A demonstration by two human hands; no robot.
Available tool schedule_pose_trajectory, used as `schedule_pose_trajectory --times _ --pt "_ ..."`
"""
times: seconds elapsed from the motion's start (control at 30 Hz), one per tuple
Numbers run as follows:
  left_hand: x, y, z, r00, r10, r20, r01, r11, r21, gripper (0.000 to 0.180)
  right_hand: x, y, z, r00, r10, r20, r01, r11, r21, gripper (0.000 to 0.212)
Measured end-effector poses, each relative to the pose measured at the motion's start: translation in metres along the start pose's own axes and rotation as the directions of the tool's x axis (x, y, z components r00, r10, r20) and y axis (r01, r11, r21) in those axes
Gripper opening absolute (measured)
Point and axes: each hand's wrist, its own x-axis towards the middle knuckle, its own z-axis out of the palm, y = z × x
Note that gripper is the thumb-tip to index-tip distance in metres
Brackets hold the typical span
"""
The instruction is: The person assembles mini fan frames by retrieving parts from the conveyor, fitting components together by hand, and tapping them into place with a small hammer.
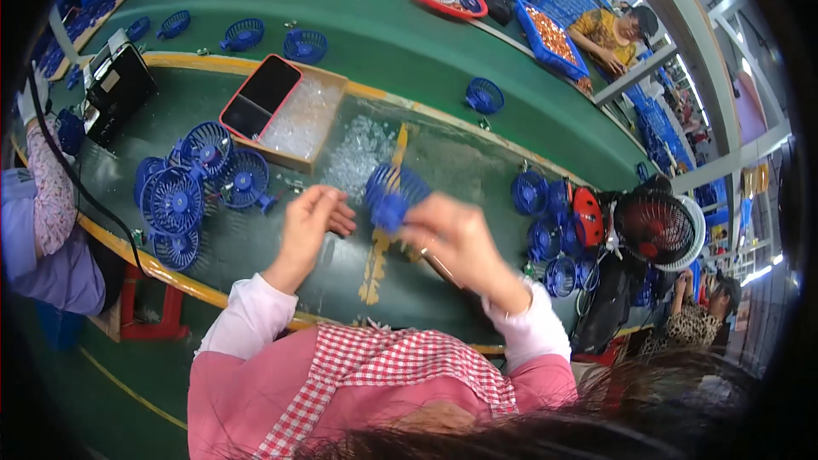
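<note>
My right hand (456,234), smeared by motion, grips a blue fan cage (394,196) by its narrow end above the bench. A thin brownish rod (440,267) shows under this hand; its kind is unclear. Left of the cage, my left hand (308,226) is held with its fingers curled in and the thumb near them. Whatever lies between those fingers, if anything, is hidden. Behind both hands, small clear pieces (362,149) lie in a loose heap on the green bench (341,277).
Blue fan cages (175,200) are piled at left, with others (545,217) at right beside a red-and-black fan (652,226). A phone (262,95) rests on a box of clear pieces (308,115). Cages stand on the green belt (375,43). A co-worker's sleeve (53,183) is at left.
</note>
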Motion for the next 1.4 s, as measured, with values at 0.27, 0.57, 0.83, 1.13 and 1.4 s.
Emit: schedule_pose_trajectory --times 0.27,0.57,0.83,1.13,1.4 --pt "-0.045 0.002 0.02 0.956 -0.135 0.26 -0.101 0.682 0.724 0.015 -0.101 0.007 0.049 0.995 0.013 0.102 0.013 0.968 -0.252 0.017" --pt "-0.033 0.004 0.025 0.987 0.019 0.162 -0.1 0.854 0.51 0.016 -0.087 0.031 0.048 0.989 0.097 -0.109 -0.1 0.995 -0.021 0.015" --pt "-0.054 -0.025 0.053 0.948 0.268 0.174 -0.315 0.697 0.644 0.054 -0.082 0.019 0.046 0.972 0.236 -0.016 -0.23 0.957 0.177 0.028" --pt "-0.055 -0.018 0.042 0.981 -0.125 0.146 0.039 0.873 0.486 0.045 -0.078 0.022 0.03 0.978 0.193 -0.078 -0.197 0.979 -0.056 0.026" --pt "-0.057 -0.005 0.041 0.94 -0.255 0.228 0.134 0.886 0.443 0.044 -0.063 0.016 0.067 0.945 0.249 -0.21 -0.256 0.967 -0.003 0.016"
